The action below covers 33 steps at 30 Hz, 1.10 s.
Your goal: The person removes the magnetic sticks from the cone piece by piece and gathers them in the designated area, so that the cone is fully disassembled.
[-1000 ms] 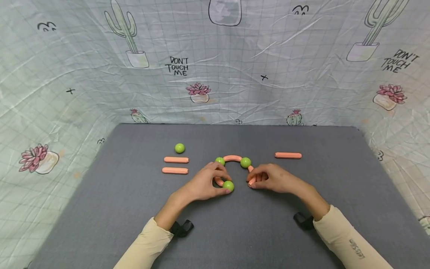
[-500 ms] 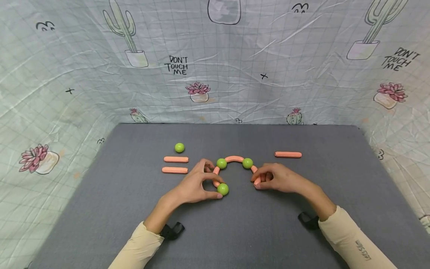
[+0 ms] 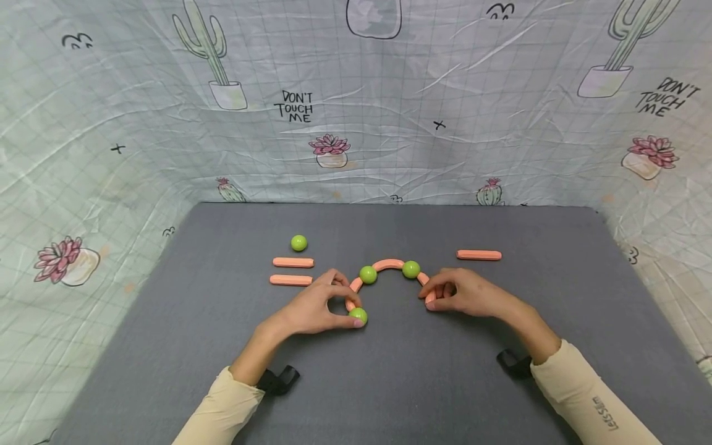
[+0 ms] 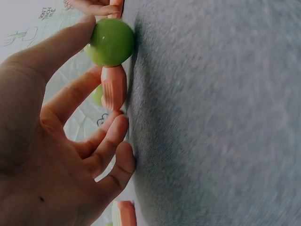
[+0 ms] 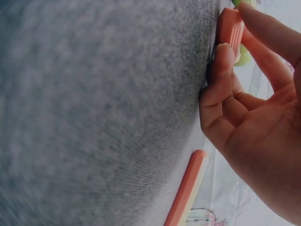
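Note:
A chain of salmon-pink ridged sticks and green balls forms an arch on the table. At its top, a curved stick [image 3: 388, 264] lies between two balls, the left ball [image 3: 368, 275] and the right ball [image 3: 411, 269]. My left hand [image 3: 317, 306] has thumb and forefinger around the green ball [image 4: 111, 42] at the arch's lower left end, which touches the left stick [image 4: 114, 89]. On the other side my right hand [image 3: 467, 292] pinches the right stick [image 5: 230, 30] near its lower end. Fingers partly cover both side sticks in the head view.
Left of the arch lie two straight sticks, an upper one [image 3: 293, 262] and a lower one [image 3: 291, 280], with a loose green ball [image 3: 298, 243] behind them. Another straight stick [image 3: 479, 254] is at the right. A patterned cloth [image 3: 389, 167] surrounds the grey table [image 3: 389, 383].
My left hand has moved left and slightly nearer with the end ball and stick. My right hand has shifted a little right with its stick, so the arch is wider.

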Each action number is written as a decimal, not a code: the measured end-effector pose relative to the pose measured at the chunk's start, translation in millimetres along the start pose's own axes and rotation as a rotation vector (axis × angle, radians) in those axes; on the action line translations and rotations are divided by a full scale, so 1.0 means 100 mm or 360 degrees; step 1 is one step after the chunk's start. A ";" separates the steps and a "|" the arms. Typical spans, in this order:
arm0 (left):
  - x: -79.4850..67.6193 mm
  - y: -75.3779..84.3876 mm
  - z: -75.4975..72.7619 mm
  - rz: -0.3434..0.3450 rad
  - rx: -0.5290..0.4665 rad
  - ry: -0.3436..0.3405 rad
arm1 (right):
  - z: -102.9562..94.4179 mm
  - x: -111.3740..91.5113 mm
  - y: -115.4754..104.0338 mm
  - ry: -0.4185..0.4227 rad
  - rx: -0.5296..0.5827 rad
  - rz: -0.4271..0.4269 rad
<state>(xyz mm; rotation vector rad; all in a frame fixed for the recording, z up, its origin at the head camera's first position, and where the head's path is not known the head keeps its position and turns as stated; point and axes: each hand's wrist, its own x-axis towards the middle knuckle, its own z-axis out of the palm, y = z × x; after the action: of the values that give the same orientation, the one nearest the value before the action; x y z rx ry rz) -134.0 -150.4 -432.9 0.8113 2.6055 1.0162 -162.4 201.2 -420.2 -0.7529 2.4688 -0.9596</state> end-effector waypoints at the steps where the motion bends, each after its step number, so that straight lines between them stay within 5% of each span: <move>1: -0.01 -0.01 -0.01 0.0008 -0.0002 -0.0012 | 0.00 0.00 0.00 0.0004 0.0001 0.0002; 11: -0.04 0.00 -0.09 -0.0012 -0.0023 -0.0152 | -0.03 -0.03 0.04 0.0058 0.0040 -0.0003; 23: -0.07 -0.01 -0.12 -0.0025 -0.0047 -0.0180 | -0.06 -0.04 0.07 0.0060 0.0108 -0.0058; 33: 0.08 0.08 -0.11 -0.0075 -0.0153 0.0008 | -0.04 0.00 0.05 0.0098 0.0131 -0.0009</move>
<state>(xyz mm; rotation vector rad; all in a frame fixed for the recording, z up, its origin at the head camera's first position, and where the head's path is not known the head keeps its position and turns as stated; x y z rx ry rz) -141.4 -147.0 -419.6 0.7225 2.5447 1.1217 -166.1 206.2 -420.5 -0.7133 2.4636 -1.0951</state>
